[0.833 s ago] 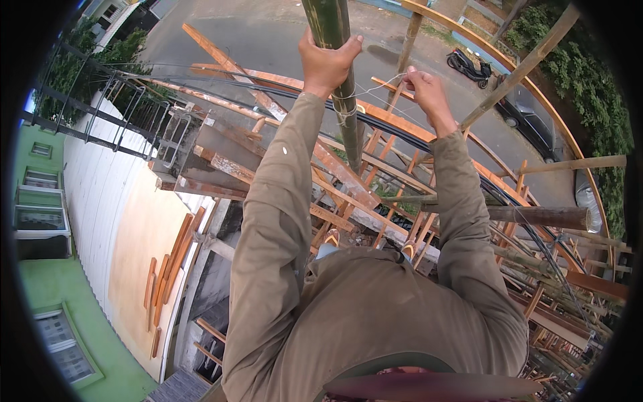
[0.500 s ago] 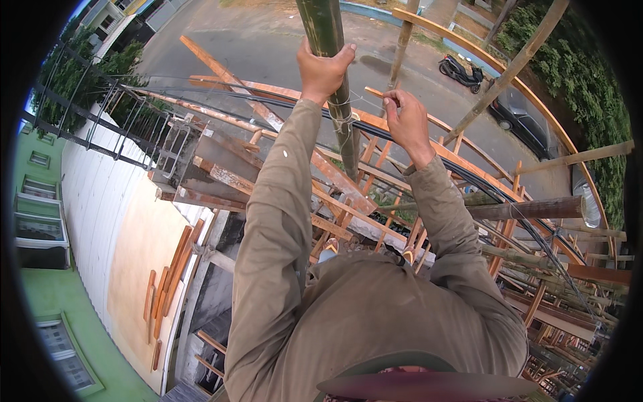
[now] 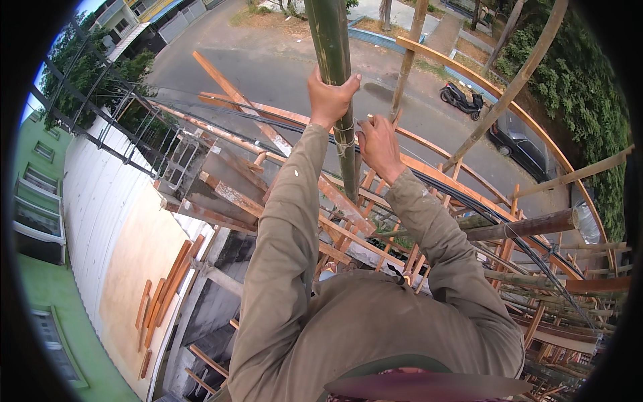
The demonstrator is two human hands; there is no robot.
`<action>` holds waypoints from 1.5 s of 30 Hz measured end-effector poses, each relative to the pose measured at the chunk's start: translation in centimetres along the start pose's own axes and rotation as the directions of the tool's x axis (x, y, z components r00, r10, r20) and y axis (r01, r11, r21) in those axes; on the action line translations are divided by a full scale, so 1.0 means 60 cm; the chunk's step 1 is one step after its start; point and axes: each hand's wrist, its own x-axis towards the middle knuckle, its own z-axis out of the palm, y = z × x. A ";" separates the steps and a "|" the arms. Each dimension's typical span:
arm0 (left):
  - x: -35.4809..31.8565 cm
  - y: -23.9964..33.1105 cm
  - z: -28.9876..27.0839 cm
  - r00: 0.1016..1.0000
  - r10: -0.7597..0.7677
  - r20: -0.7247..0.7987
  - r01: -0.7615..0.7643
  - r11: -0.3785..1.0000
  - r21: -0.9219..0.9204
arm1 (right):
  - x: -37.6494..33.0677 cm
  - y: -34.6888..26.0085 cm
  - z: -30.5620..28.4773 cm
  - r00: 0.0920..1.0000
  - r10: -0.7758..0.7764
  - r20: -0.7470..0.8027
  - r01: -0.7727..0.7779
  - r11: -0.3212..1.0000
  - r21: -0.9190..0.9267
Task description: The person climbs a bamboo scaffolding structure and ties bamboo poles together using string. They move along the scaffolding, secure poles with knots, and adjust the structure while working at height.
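Note:
A thick green bamboo pole [image 3: 328, 40] stands upright before me, and my left hand [image 3: 331, 99] is wrapped around it, thumb on its right side. Thin pale binding wire [image 3: 345, 143] circles the pole just below that hand. My right hand [image 3: 380, 146] is closed beside the wire loops, right of the pole, fingers curled in a pinch on the wire. A small pale bit shows at its fingertips. The wire's end inside the fingers is hidden.
Wooden planks and poles of a scaffold surround me, with a bundle of black cables [image 3: 462, 194] crossing on the right. A horizontal bamboo pole [image 3: 529, 226] juts out there. Loose boards [image 3: 164, 285] lie on a panel at left. A motorcycle [image 3: 462, 100] and car [image 3: 519, 147] stand on the road below.
My right hand has moved left and down, close to the pole, and the wire stretched between them has shortened. My left hand keeps its grip. The view has shifted slightly.

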 end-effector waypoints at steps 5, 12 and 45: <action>-0.002 0.009 0.001 0.999 0.037 -0.012 -0.037 0.999 0.036 | 0.007 0.002 0.004 0.995 -0.069 0.078 0.071 0.997 -0.025; -0.002 0.008 0.003 0.998 0.052 -0.027 -0.051 0.998 0.021 | 0.012 0.003 0.014 0.986 -0.150 0.071 0.146 0.988 0.059; -0.007 0.026 0.002 1.000 0.002 -0.029 0.000 0.996 0.092 | 0.084 0.153 -0.010 0.683 0.057 0.728 -0.536 0.716 0.447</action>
